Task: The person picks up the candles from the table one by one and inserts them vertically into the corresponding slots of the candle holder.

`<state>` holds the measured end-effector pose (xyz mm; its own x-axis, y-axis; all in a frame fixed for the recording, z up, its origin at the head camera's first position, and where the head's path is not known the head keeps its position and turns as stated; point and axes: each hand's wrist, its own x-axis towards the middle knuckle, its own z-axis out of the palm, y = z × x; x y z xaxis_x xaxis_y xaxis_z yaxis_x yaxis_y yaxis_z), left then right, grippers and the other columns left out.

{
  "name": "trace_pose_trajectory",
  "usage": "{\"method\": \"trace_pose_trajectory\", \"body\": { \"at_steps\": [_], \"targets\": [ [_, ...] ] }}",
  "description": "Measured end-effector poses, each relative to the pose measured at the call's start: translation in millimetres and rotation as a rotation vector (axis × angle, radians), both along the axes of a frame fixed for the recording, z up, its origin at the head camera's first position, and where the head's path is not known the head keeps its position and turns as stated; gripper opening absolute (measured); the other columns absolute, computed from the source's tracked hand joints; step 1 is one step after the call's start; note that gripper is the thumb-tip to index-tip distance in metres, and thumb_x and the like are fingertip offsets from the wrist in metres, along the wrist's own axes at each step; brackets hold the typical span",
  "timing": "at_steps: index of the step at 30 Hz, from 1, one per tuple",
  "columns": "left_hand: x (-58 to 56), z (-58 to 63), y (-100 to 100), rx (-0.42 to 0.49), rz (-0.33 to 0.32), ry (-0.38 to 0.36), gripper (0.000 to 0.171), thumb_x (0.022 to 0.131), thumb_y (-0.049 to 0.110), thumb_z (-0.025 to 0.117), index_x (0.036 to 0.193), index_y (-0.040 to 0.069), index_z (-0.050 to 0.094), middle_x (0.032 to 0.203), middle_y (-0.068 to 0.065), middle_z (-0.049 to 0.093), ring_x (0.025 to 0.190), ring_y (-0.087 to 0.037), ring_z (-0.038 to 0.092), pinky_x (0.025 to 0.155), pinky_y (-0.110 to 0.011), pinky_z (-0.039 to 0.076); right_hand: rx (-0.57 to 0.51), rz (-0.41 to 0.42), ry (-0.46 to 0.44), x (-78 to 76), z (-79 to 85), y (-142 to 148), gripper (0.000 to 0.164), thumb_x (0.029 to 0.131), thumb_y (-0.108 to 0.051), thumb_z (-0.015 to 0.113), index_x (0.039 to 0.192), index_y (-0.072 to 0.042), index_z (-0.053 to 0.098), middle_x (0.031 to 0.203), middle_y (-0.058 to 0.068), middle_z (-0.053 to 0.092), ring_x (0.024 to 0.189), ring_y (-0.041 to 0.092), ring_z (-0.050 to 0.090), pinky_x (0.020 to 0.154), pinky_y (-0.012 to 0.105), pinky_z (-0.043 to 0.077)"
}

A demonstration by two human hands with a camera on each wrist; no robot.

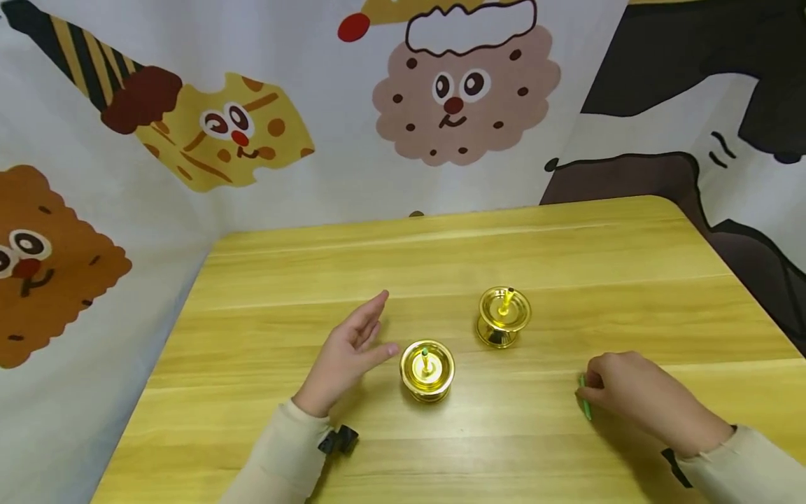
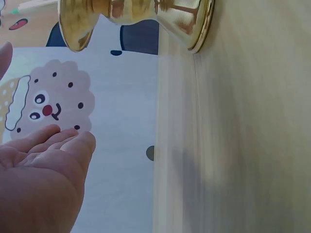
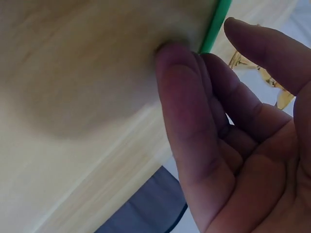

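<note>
Two shiny gold pedestal cups, like small lamp or candle holders, stand upright on the table in the head view. The near gold cup (image 1: 427, 381) has a short centre post with a green tip. In the far gold cup (image 1: 498, 332) a yellow stick rises to a dark tip. My left hand (image 1: 346, 360) hovers palm inward beside the near cup, thumb tip right at its rim, holding nothing. Low at the table, my right hand (image 1: 632, 392) is at a thin green stick (image 1: 588, 409). In the right wrist view the green stick (image 3: 215, 24) passes between thumb and fingertips, which stand apart.
Both stand on a wood-grain table (image 1: 302, 280) with rounded far corners. A white curtain (image 1: 340, 182) with cartoon biscuits hangs right behind its far edge. Black camera mounts sit on both wrists, the left mount (image 1: 340, 441) close over the tabletop.
</note>
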<state>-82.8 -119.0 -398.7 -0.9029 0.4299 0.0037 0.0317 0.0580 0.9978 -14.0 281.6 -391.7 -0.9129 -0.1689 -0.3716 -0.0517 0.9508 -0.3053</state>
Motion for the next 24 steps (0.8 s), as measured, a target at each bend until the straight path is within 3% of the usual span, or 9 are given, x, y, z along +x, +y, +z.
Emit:
{"method": "trace_pose_trajectory", "body": {
  "at_steps": [9, 14, 21, 24],
  "targets": [
    [-14.3, -4.3, 11.1, -0.008, -0.021, 0.0, 0.077, 0.091, 0.018, 0.077, 0.156, 0.013, 0.036, 0.162, 0.003, 0.032, 0.148, -0.025, 0.031, 0.115, -0.026, 0.032, -0.002, 0.016, 0.065, 2.9, -4.9, -5.9, 0.042, 0.091, -0.018, 0.072, 0.059, -0.019, 0.043, 0.056, -0.009, 0.031, 0.052, 0.008, 0.03, 0.051, 0.024, 0.026],
    [-25.0, -3.5, 25.6, -0.003, -0.042, 0.019, 0.078, 0.09, 0.015, 0.078, 0.156, 0.013, 0.037, 0.161, 0.004, 0.032, 0.148, -0.02, 0.03, 0.115, -0.028, 0.033, -0.018, 0.023, 0.092, 4.6, -5.2, -7.3, 0.043, 0.09, -0.016, 0.072, 0.06, -0.019, 0.042, 0.059, -0.009, 0.029, 0.053, 0.007, 0.03, 0.052, 0.024, 0.026],
    [-36.0, -2.6, 44.0, 0.018, -0.062, 0.032, 0.079, 0.089, 0.013, 0.079, 0.155, 0.014, 0.037, 0.161, 0.004, 0.033, 0.147, -0.014, 0.032, 0.115, -0.024, 0.033, -0.063, -0.013, 0.082, 4.9, -4.5, -11.9, 0.029, 0.083, -0.016, 0.069, 0.063, -0.02, 0.048, 0.057, -0.009, 0.036, 0.053, 0.007, 0.033, 0.05, 0.024, 0.026],
    [-39.2, -1.4, 49.0, 0.016, -0.076, 0.024, 0.078, 0.089, 0.012, 0.079, 0.155, 0.014, 0.037, 0.16, 0.006, 0.034, 0.146, -0.012, 0.032, 0.113, -0.021, 0.033, -0.116, -0.033, 0.149, 3.2, -2.0, -15.3, 0.021, 0.085, -0.014, 0.07, 0.07, -0.019, 0.056, 0.06, -0.01, 0.046, 0.055, 0.007, 0.04, 0.051, 0.023, 0.034]
  ]
}}
